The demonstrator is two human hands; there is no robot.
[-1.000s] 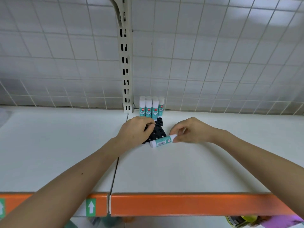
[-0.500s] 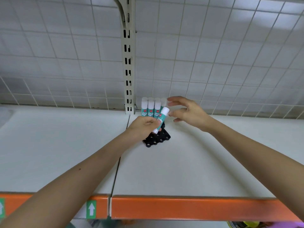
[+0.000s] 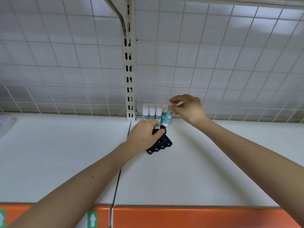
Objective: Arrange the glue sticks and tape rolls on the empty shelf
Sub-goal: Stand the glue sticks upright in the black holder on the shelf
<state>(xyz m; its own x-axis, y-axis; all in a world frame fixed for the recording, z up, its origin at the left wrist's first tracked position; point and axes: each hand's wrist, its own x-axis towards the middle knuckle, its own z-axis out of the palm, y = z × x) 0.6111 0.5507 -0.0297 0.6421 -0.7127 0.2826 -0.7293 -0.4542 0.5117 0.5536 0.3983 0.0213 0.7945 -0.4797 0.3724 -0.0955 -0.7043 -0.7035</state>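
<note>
White shelf [image 3: 213,162] boards stretch from an orange front edge [image 3: 197,216] at the near side to a wire grid back [image 3: 65,63] at the far side, with a slotted upright [image 3: 130,71] rising at the seam between the two boards. Green arrow labels [image 3: 92,219] sit on the front edge at the near left. Just right of the upright, a row of glue sticks [image 3: 152,112] stands upright against the grid, white caps up, in the far end of a black holder [image 3: 162,143] whose near holes show bare. One more glue stick [image 3: 168,118] leans at the right end of that row, slightly tilted, its foot at the holder. The right hand [image 3: 189,109] reaches in from the right, its grip pinching this stick's cap between thumb and fingertips. The left hand [image 3: 143,137] lies on the holder's left side, its grip curled over the holder at the foot of the standing sticks
</note>
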